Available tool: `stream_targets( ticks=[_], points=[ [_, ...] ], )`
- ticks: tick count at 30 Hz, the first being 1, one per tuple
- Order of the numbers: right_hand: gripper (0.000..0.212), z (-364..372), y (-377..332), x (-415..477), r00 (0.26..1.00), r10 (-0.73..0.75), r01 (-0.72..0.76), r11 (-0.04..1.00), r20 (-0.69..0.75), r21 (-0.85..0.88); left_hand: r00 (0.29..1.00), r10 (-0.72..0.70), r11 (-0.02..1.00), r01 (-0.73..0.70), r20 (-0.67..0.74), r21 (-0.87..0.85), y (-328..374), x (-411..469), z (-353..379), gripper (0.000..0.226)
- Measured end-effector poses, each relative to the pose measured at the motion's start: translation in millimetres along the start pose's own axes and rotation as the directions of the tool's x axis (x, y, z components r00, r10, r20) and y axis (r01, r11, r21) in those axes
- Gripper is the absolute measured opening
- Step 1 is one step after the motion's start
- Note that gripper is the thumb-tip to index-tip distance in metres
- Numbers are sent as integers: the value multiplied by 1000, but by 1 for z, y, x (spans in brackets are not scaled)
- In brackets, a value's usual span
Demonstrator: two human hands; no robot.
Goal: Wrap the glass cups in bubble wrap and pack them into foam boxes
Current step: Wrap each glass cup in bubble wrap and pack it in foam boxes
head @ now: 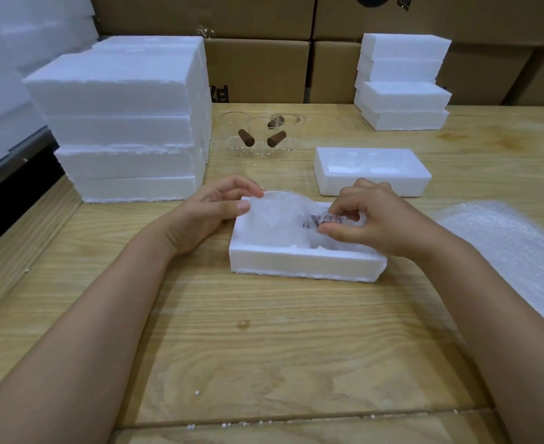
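An open white foam box (302, 261) lies on the wooden table in front of me. A glass cup wrapped in bubble wrap (283, 216) sits in its left compartment, its brown handle showing through the wrap. My left hand (213, 213) pinches the wrap's left edge between thumb and fingers. My right hand (369, 219) pinches the wrapped handle end over the right compartment. Three bare glass cups with brown wooden handles (257, 136) stand further back on the table.
A second open foam box half (373, 171) lies behind to the right. Tall stacks of foam boxes stand at the left (126, 123) and back right (402, 81). A sheet of bubble wrap (507, 245) lies at the right. Cardboard cartons (257, 68) line the back.
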State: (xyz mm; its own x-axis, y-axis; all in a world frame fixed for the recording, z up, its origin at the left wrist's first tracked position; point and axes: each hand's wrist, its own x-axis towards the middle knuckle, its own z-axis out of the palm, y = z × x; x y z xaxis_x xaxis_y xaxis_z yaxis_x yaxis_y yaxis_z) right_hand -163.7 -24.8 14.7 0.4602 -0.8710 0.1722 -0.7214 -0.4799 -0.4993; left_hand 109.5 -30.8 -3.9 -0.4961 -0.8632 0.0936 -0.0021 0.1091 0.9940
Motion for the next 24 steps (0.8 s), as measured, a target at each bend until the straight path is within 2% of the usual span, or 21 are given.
stream_targets(
  ticks=[4, 7, 9, 11, 12, 13, 16, 19, 24],
  points=[
    [26, -1, -1, 0, 1000, 3, -3, 1000, 19, -20, 1000, -3, 1000, 4, -19, 31, -5, 3, 6, 31],
    [41, -3, -4, 0, 999, 8, -9, 1000, 50, 13, 1000, -1, 1000, 1, -14, -22, -5, 3, 6, 31],
    [48, -7, -4, 2, 996, 27, -11, 983, -86, 181, 999, 2, 1000, -3, -37, -22, -4, 2, 7, 33],
    [37, -11, 3, 9, 948, 84, -4, 967, -307, 253, 998, 5, 1000, -6, -70, -6, -4, 2, 9, 36],
    [26, -12, 8, 14, 924, 94, -22, 981, -371, 195, 996, 6, 1000, -6, -84, 0, -3, 2, 11, 37],
    [16, -14, 13, 20, 925, 82, -53, 995, -370, 88, 995, 7, 1000, -7, -96, 3, -3, 3, 13, 37],
    [35, -19, 27, 39, 987, 93, -128, 947, -132, -294, 993, 14, 1000, -13, -120, 10, -3, 4, 18, 35],
    [41, -24, 31, 54, 987, 127, -155, 913, -99, -376, 984, 29, 997, -16, -177, 72, -5, 7, 23, 32],
    [25, -26, 34, 70, 993, 107, -116, 815, -49, -568, 970, 31, 993, -2, -241, 118, -4, 9, 27, 35]
  ],
)
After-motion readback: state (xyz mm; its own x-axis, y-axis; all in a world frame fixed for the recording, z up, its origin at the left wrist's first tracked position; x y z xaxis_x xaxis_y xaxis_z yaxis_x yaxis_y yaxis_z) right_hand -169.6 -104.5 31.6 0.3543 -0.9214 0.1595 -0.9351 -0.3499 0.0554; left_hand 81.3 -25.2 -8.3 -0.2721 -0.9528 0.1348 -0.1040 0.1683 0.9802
